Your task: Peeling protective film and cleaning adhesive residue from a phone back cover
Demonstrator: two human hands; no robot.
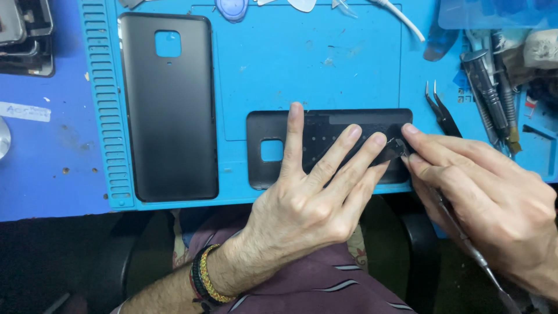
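Fingers of left hand (317,197) flat on black panel (325,145); right hand (482,192) pinching its corner.

The blue work mat (325,64) looks like soft rubber or silicone, matt, lightly scuffed and speckled with dust, with a ribbed strip along its left edge. On it, the upright phone back cover (168,116) appears as smooth dark plastic with a satin sheen. Right of that cover, the lying back cover (267,131) under the left hand (314,197) shows a duller, matt black inner face dotted with small marks. At that cover's right end, the right hand (482,186) pinches a thin glossy black film (390,150) and holds a slim metal tool (465,238). Further right of the cover lie black matt tweezers (443,113) and metal-looking screwdrivers (488,99). The wristbands (204,278) are woven cord.
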